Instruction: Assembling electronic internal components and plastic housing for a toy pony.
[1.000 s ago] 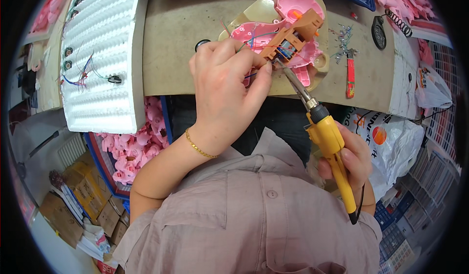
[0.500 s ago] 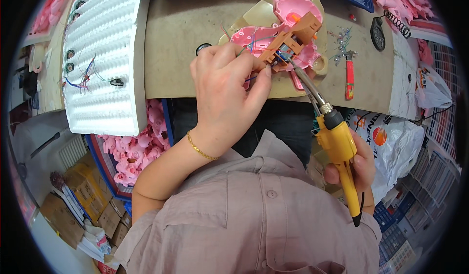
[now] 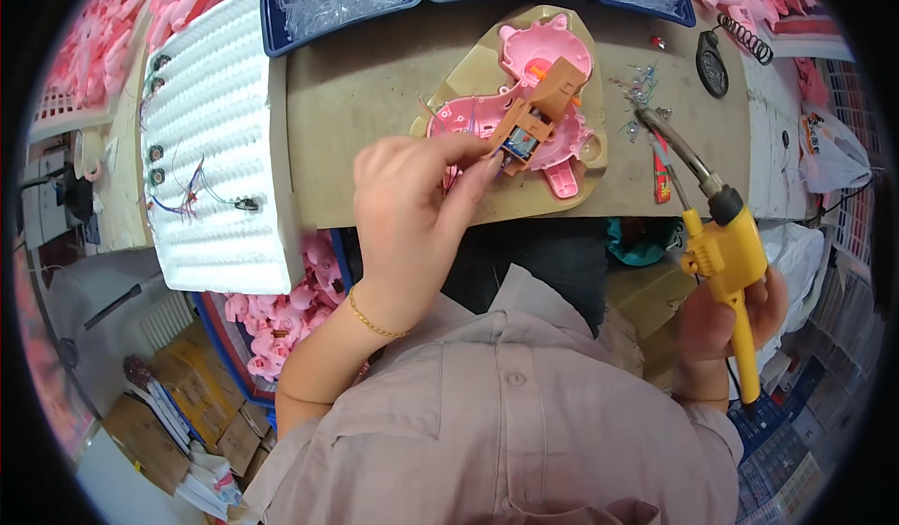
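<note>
In my right hand (image 3: 716,324) is a yellow soldering gun (image 3: 734,251), closed around its handle. Its metal tip hangs over several small wired components (image 3: 641,87), right of the pink toy shell half (image 3: 571,47). That shell lies in a tan holder (image 3: 445,80). A brown plastic module (image 3: 562,85) with a small blue circuit board (image 3: 521,141) rests on the shell. My left hand (image 3: 403,216) is at the module's lower left corner, thumb and forefinger pinched on a thin wire, mostly hidden by the fingers.
At left stands a white foam block (image 3: 220,244) bearing small wired round parts. Blue trays (image 3: 346,27) of clear plastic pieces line the back. A red-handled tool (image 3: 662,183) and a black coiled-cord object (image 3: 712,64) lie at right. Below the table's left edge sits a bin of pink parts (image 3: 281,324).
My right hand has drawn the soldering gun away from the circuit board, to the right. My left hand stays pinched by the module. The whole view has shifted slightly.
</note>
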The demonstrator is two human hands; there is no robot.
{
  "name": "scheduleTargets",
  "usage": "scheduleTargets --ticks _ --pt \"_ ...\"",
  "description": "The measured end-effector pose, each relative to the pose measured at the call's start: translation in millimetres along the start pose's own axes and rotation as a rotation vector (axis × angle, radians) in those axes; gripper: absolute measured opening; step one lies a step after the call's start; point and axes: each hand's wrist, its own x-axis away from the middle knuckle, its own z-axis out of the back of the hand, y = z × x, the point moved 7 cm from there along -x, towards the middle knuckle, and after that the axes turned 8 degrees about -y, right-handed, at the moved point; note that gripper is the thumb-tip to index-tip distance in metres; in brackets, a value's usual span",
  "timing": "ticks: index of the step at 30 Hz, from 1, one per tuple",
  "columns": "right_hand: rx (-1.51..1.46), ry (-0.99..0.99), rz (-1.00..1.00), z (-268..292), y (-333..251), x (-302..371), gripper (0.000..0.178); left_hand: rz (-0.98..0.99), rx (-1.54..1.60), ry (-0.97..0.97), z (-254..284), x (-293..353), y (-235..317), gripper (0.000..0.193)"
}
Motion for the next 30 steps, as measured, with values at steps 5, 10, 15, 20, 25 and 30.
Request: scheduleTargets --ticks 5,10,15,20,25,30 --pt "-0.288 -0.083 -0.038 -12.2 6.8 -0.2 0.064 0.022 -0.030 -0.088 -7.0 -6.8 -1.0 0.007" --pt "-0.406 -0.391 0.003 -41.5 -2.9 -18.7 0.062 0.027 -0.049 -0.106 -10.7 -8.9 -1.2 0.007" --pt "-0.347 -0.442 -0.026 -52.3 -7.4 -24.8 0.055 0.019 -0.055 -0.107 -10.3 -7.7 -1.0 0.007" --pt "-0.394 -0.423 0.019 -57.3 -6.2 -28.9 0.049 0.007 -0.050 -0.103 -10.6 -7.2 0.2 0.008" --pt "-0.356 -0.442 0.044 -59.8 -8.6 -29.1 0.047 -0.009 -0.044 -0.094 -9.9 -7.4 2.1 0.007" --pt "-0.256 -0.601 0.083 -64.8 -13.8 -38.0 0.053 -0.017 -0.059 -0.090 -9.6 -6.5 1.5 0.007"
